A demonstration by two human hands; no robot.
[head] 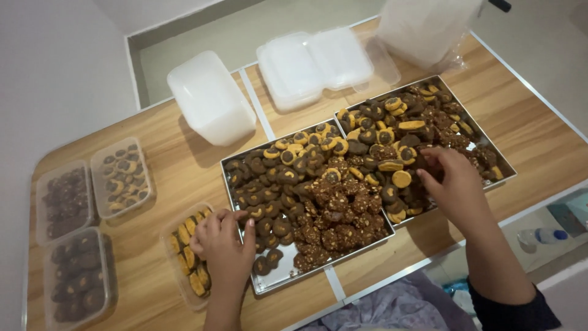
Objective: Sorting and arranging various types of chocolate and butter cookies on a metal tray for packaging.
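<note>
Near the front edge of the bench (pixel 153 141), the left hand (pixel 225 245) is resting, fingers curled and empty, over the half-filled tub (pixel 184 270); the right hand (pixel 450 184) is pinching among cookies (pixel 401 179) on the far tray (pixel 508 171), farther right.

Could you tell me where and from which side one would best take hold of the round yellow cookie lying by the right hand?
Probably pinch the round yellow cookie by its rim from above: it lies flat on the heap in the right metal tray, with its face up and its edge exposed. The right hand is right beside it.
</note>
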